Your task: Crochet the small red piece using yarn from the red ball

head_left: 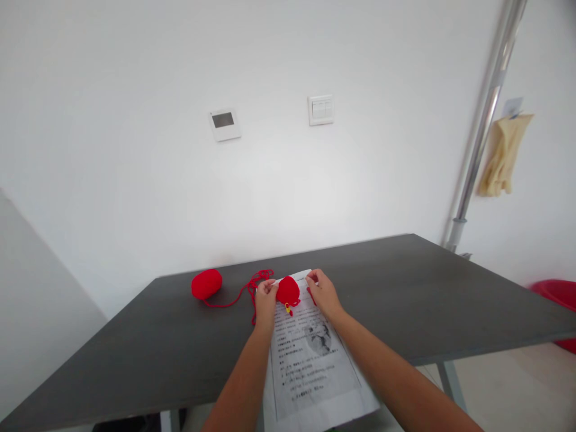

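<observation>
A printed sheet of paper [306,366] with a dark picture on it lies towards me and runs past the table's front edge. On its upper part rests a round red crocheted piece [288,291], with a small yellow stitch marker [288,308] at its lower edge. My left hand [266,297] pinches the sheet's upper left edge, right beside the red piece. At the upper right corner, my right hand [323,294] pinches the paper. A short bit of red [311,295] shows by its fingers; what it is I cannot make out.
A ball of red yarn [207,284] sits at the back left of the dark table [382,294]. Its loose strand [243,294] runs to a tangle by my left hand. Behind stands a white wall with a switch [321,110]. A red basin [558,292] is at far right.
</observation>
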`<control>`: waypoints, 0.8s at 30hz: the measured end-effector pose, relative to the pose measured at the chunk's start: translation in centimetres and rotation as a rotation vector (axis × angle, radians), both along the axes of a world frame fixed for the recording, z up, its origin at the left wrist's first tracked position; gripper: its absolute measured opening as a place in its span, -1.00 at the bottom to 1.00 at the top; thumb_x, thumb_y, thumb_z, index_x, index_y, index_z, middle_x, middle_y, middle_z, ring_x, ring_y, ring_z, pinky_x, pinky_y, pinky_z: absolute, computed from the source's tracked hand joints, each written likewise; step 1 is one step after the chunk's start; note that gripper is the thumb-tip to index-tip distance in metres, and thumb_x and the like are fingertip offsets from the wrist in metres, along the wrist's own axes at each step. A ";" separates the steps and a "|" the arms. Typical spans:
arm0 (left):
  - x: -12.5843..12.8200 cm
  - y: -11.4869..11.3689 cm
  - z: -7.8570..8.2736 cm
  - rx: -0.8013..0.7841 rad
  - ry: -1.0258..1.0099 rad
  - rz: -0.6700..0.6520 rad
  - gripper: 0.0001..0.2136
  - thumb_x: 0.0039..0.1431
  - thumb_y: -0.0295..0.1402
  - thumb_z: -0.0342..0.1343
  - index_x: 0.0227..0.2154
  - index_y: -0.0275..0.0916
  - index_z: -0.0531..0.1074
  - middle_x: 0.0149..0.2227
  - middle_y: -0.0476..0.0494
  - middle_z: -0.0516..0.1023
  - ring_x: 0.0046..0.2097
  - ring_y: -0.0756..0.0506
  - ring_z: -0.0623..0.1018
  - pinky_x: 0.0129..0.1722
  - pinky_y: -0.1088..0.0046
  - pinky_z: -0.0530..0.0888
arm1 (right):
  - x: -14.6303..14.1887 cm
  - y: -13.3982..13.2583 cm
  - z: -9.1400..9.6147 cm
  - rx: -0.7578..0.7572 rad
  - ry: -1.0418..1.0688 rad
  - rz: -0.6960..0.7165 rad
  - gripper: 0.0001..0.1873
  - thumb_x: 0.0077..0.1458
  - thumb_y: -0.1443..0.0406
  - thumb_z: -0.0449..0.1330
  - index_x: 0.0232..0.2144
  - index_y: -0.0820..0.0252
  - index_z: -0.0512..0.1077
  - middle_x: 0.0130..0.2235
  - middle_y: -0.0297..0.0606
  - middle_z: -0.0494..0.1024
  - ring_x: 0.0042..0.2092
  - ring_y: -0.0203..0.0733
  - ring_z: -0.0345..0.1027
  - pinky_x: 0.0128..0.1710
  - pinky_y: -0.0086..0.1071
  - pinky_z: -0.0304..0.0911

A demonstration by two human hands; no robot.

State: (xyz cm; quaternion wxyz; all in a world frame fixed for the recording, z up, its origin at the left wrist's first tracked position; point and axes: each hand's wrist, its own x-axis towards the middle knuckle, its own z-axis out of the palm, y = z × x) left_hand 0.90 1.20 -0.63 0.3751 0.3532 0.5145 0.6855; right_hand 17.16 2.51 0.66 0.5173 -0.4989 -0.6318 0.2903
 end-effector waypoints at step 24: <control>1.9 -1.8 2.5 -0.051 -0.162 -0.486 -0.57 -0.16 -0.19 0.21 -0.19 -0.29 0.36 -0.45 -0.14 0.53 -0.48 -0.08 0.52 -0.54 0.46 0.37 | -0.4 -0.6 0.3 0.071 -0.035 0.174 -0.68 0.16 0.16 -0.14 -0.43 0.15 0.33 -0.45 -0.28 0.44 -0.40 -0.20 0.29 -0.39 -0.40 0.11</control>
